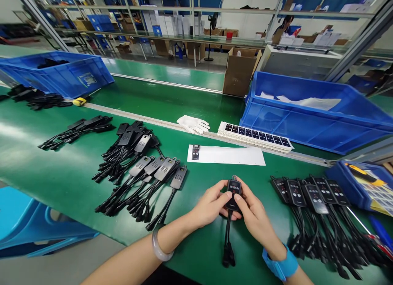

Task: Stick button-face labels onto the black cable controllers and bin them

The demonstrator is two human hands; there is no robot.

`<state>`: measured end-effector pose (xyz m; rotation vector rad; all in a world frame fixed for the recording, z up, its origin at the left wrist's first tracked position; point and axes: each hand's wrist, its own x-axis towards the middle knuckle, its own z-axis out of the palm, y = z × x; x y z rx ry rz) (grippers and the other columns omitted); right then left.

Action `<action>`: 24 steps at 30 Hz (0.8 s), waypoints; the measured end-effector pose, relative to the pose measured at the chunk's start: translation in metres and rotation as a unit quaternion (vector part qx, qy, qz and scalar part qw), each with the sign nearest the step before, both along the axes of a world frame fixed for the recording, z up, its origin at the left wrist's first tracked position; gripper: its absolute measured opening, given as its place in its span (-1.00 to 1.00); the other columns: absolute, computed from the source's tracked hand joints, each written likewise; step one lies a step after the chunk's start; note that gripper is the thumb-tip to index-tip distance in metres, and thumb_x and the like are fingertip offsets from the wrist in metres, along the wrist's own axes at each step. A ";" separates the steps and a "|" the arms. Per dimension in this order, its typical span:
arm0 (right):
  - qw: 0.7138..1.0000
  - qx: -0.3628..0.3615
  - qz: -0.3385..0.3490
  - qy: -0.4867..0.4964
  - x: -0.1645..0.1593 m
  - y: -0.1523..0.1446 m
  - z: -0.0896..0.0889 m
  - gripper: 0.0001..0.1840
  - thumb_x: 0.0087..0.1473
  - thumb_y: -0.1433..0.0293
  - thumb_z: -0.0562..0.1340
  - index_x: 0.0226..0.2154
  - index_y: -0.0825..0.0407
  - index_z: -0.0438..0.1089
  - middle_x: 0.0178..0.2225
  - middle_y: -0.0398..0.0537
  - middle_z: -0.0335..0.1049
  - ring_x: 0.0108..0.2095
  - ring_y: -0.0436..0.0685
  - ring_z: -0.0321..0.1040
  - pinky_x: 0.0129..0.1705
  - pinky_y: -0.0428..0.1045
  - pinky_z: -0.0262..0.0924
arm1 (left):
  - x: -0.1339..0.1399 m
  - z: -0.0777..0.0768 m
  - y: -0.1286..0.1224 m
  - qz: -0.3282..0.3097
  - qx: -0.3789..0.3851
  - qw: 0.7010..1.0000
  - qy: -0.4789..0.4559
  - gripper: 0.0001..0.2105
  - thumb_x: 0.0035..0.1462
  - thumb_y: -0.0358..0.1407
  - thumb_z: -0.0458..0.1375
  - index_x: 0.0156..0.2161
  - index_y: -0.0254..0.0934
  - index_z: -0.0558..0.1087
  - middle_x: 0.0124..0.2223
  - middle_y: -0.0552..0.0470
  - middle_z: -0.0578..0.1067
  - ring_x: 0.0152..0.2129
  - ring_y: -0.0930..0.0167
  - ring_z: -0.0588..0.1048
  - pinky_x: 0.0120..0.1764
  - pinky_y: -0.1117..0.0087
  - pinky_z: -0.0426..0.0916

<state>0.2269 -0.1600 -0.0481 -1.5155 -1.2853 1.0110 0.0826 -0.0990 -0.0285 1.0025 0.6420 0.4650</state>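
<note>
Between my two hands is a small black controller box [233, 191] with a labelled face, its cables hanging toward me. My left hand [211, 205] grips its left side, thumb on the face. On the other side my right hand [253, 209] holds it the same way, thumb pressed near the lower part. Just beyond lies a white label sheet [230, 155] with one dark label at its left end. Left of my hands are several controllers without labels [178, 178]. To the right rest several labelled controllers [297, 193] in a row, cables toward me.
A white glove [193, 124] and a stack of label sheets [254, 136] lie along the metal strip. Blue bins stand at the back right [319, 125] and back left [82, 74]. A small blue tray [346, 182] holds a yellow cutter [365, 175]. A blue stool [21, 219] is at lower left.
</note>
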 end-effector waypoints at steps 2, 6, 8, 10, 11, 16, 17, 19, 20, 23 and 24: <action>1.000 0.005 -0.010 -0.022 -0.002 0.001 -0.003 -0.44 0.22 0.18 0.01 0.21 0.01 0.06 0.01 0.07 0.34 -0.04 0.18 0.32 -0.03 0.07 0.27 | 0.002 -0.002 -0.001 0.000 0.035 0.999 0.017 -0.58 0.14 -0.06 0.08 0.00 -0.30 0.24 -0.39 -0.02 0.49 -0.51 0.37 0.55 -0.45 0.41 0.45; 0.992 0.034 -0.028 -0.119 -0.008 0.000 0.002 -0.42 0.22 0.18 0.01 0.23 0.03 0.02 -0.05 0.09 0.33 -0.11 0.18 0.35 -0.12 0.07 0.34 | 0.004 -0.004 -0.001 0.026 0.013 1.000 -0.007 -0.53 0.11 -0.05 0.12 0.03 -0.29 0.21 -0.29 -0.07 0.52 -0.49 0.38 0.54 -0.38 0.36 0.45; 0.981 0.057 -0.022 -0.183 -0.010 -0.001 0.011 -0.37 0.18 0.19 0.07 0.25 0.03 -0.02 -0.06 0.11 0.29 -0.11 0.18 0.33 -0.18 0.04 0.37 | 0.003 -0.002 0.000 0.043 -0.035 0.997 -0.056 -0.49 0.13 -0.05 0.10 0.10 -0.28 0.16 -0.19 -0.13 0.52 -0.37 0.34 0.55 -0.27 0.31 0.44; 0.963 0.077 -0.014 -0.256 -0.006 -0.002 0.023 -0.38 0.18 0.24 0.09 0.24 0.05 -0.01 -0.09 0.11 0.29 -0.13 0.19 0.33 -0.22 0.03 0.38 | 0.002 0.000 0.002 0.024 -0.066 0.993 -0.092 -0.45 0.18 -0.04 0.03 0.18 -0.29 0.08 -0.14 -0.18 0.51 -0.24 0.30 0.53 -0.15 0.24 0.40; 0.949 0.088 -0.023 -0.300 -0.002 -0.003 0.029 -0.42 0.19 0.27 0.07 0.22 0.07 0.03 -0.11 0.12 0.30 -0.13 0.20 0.33 -0.20 0.04 0.37 | 0.001 0.001 0.003 0.004 -0.063 0.994 -0.092 -0.44 0.20 -0.03 0.00 0.20 -0.29 0.05 -0.11 -0.21 0.50 -0.19 0.28 0.52 -0.10 0.20 0.38; 0.821 0.025 -0.158 -0.548 0.048 -0.013 0.057 -0.51 0.13 0.36 0.10 0.09 0.23 0.22 -0.20 0.18 0.30 -0.30 0.23 0.37 -0.30 0.07 0.34 | -0.009 0.005 0.003 -0.042 0.213 0.974 0.060 -0.57 0.21 -0.12 0.00 0.13 -0.27 0.22 0.04 -0.20 0.42 -0.08 0.26 0.45 -0.02 0.19 0.34; 0.794 -0.017 -0.163 -0.586 0.060 -0.016 0.060 -0.53 0.12 0.37 0.11 0.05 0.26 0.26 -0.22 0.18 0.30 -0.34 0.23 0.38 -0.33 0.07 0.33 | -0.012 0.009 0.003 -0.047 0.289 0.951 0.103 -0.60 0.21 -0.16 0.00 0.11 -0.25 0.25 0.06 -0.17 0.41 -0.05 0.27 0.43 0.01 0.19 0.32; 0.738 -0.089 -0.154 -0.651 0.079 -0.021 0.064 -0.59 0.09 0.42 0.12 -0.02 0.30 0.33 -0.28 0.19 0.32 -0.33 0.28 0.37 -0.34 0.09 0.31 | -0.017 0.018 0.000 -0.084 0.408 0.890 0.185 -0.61 0.21 -0.22 -0.01 0.13 -0.24 0.25 0.13 -0.15 0.35 0.06 0.24 0.34 0.09 0.17 0.23; 0.710 -0.112 -0.150 -0.678 0.086 -0.023 0.064 -0.60 0.08 0.43 0.13 -0.04 0.30 0.34 -0.30 0.20 0.33 -0.30 0.33 0.36 -0.34 0.11 0.29 | -0.019 0.024 -0.001 -0.113 0.451 0.857 0.223 -0.59 0.20 -0.25 -0.01 0.14 -0.25 0.24 0.18 -0.17 0.29 0.12 0.21 0.27 0.12 0.15 0.19; 0.665 -0.108 -0.160 -0.721 0.094 -0.016 0.062 -0.57 0.04 0.44 0.15 -0.02 0.28 0.33 -0.25 0.28 0.34 -0.26 0.43 0.33 -0.36 0.17 0.25 | -0.015 0.036 0.000 -0.186 0.526 0.770 0.311 -0.52 0.17 -0.30 0.01 0.18 -0.42 0.19 0.27 -0.34 0.08 0.22 0.10 0.06 0.18 0.08 0.08; 0.678 -0.080 -0.159 -0.714 0.093 -0.007 0.061 -0.56 0.04 0.43 0.15 0.00 0.26 0.32 -0.23 0.28 0.34 -0.27 0.42 0.33 -0.36 0.17 0.25 | -0.010 0.036 0.002 -0.189 0.542 0.747 0.334 -0.50 0.16 -0.32 0.02 0.19 -0.50 0.16 0.28 -0.41 0.02 0.24 0.07 0.00 0.19 0.06 0.04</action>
